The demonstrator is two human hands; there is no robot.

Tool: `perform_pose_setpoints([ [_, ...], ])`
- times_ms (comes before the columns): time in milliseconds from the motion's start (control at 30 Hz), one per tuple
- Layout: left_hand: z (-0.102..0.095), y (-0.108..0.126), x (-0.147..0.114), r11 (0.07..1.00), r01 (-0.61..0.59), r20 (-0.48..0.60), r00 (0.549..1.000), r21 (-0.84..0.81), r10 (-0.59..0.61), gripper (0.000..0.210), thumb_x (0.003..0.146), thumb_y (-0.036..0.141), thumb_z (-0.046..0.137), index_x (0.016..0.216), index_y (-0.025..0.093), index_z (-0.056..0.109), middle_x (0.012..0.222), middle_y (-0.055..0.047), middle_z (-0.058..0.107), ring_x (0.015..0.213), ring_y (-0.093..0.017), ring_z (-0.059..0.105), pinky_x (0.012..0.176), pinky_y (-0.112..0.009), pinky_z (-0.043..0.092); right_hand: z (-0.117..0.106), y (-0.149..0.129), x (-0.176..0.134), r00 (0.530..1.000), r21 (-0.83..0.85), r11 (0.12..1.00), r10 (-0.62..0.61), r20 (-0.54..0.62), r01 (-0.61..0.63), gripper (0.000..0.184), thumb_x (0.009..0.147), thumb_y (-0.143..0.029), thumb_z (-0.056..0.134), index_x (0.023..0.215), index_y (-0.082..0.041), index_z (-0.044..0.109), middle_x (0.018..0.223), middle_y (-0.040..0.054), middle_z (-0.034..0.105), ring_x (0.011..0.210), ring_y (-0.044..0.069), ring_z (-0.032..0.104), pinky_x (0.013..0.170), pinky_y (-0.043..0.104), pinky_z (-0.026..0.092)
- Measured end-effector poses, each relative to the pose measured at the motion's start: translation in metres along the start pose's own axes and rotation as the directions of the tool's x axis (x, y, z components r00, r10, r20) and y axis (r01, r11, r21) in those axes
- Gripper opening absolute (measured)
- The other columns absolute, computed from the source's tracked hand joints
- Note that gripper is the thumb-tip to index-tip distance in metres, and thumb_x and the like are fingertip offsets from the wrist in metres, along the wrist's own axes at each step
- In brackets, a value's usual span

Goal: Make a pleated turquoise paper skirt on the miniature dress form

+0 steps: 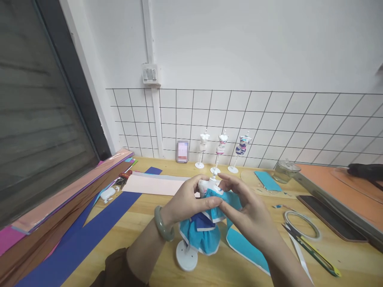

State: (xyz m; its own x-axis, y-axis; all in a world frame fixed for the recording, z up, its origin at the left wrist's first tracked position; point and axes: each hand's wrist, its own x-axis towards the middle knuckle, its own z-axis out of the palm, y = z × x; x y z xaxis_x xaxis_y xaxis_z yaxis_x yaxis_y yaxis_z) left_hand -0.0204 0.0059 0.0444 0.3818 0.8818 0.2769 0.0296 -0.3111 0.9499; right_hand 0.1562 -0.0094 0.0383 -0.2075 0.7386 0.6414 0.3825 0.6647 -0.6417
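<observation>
A small white dress-form mannequin [210, 185] stands tilted between my hands on its round white base [186, 256]. It wears a ruffled turquoise skirt [201, 239] with white edging and a dark blue layer [202, 221]. My left hand [191, 199] is closed round the torso, its thumb pressing on the turquoise material at the front. My right hand [243, 203] pinches a white-edged turquoise strip [248, 251] against the mannequin's chest, thumb and fingers curled. From there the strip trails down to the table under my right forearm. The thumb tips almost meet.
Three mini mannequins [222, 139] stand by the wall grid, beside a phone [182, 151]. On the right lie a yellow-green utility knife [320, 255], a tape roll [302, 225], a dark tablet-like slab [330, 217] and a glass jar [286, 170]. Coloured sheets [89, 235] and a white earbud case [107, 194] lie left.
</observation>
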Motion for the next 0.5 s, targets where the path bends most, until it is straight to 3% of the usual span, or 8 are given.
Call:
perform_pose_setpoints([
  [233,-0.004,-0.002,0.001,0.998,-0.012,0.058,0.998,-0.061,0.016,0.041,0.071,0.042,0.074,0.097,0.016,0.057,0.083,-0.002,0.056,0.076,-0.014,0.052,0.068,-0.025,0.041,-0.004,-0.005,-0.002,0.997,-0.040,0.998,-0.044,0.067,0.047,0.044,0.086,-0.030,0.059,0.128,-0.031,0.049,0.100,0.0037,0.061,0.092,0.019,0.060,0.078,0.034,0.054],
  [367,-0.008,-0.004,0.000,0.992,0.010,0.075,0.997,-0.124,-0.001,0.043,0.069,0.042,0.075,0.097,0.015,0.056,0.082,-0.002,0.055,0.074,-0.014,0.052,0.066,-0.024,0.042,-0.013,-0.006,-0.002,0.993,-0.030,1.000,-0.005,0.115,0.009,0.046,0.086,-0.034,0.060,0.131,-0.034,0.048,0.104,0.0034,0.062,0.097,0.019,0.060,0.079,0.033,0.055],
  [500,-0.010,-0.004,0.000,0.988,0.011,0.111,0.994,-0.152,0.006,0.044,0.068,0.040,0.077,0.100,0.016,0.060,0.085,-0.003,0.058,0.076,-0.013,0.054,0.067,-0.024,0.043,-0.023,-0.007,0.000,0.992,-0.018,0.998,0.053,0.115,-0.052,0.035,0.085,-0.036,0.061,0.120,-0.032,0.059,0.105,0.0038,0.066,0.098,0.020,0.062,0.079,0.033,0.056],
])
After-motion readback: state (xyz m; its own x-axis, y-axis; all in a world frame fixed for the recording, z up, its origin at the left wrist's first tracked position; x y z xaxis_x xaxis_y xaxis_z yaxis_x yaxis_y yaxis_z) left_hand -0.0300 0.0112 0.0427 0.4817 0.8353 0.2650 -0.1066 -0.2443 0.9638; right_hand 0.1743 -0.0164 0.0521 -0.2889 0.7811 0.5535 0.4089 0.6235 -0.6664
